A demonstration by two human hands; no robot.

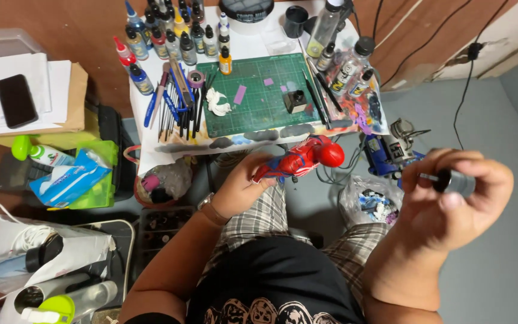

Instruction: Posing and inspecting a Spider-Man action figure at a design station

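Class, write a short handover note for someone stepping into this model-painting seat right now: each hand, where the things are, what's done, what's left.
Left hand: grip shut on the red-and-blue action figure, held over the lap.
Right hand: grip shut on a small dark bottle, raised at the right.
Green cutting mat holds a small open ink pot; brushes lie at its left.
Done: figure looks already coloured.
Left: can't tell.

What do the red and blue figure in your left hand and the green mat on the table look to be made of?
The red and blue figure, held in the left hand, looks like hard moulded plastic with a glossy painted finish: its red head shows bright highlights. The green mat looks like matte rubbery vinyl, flat, dull and printed with a pale grid. Both are judged by look only.
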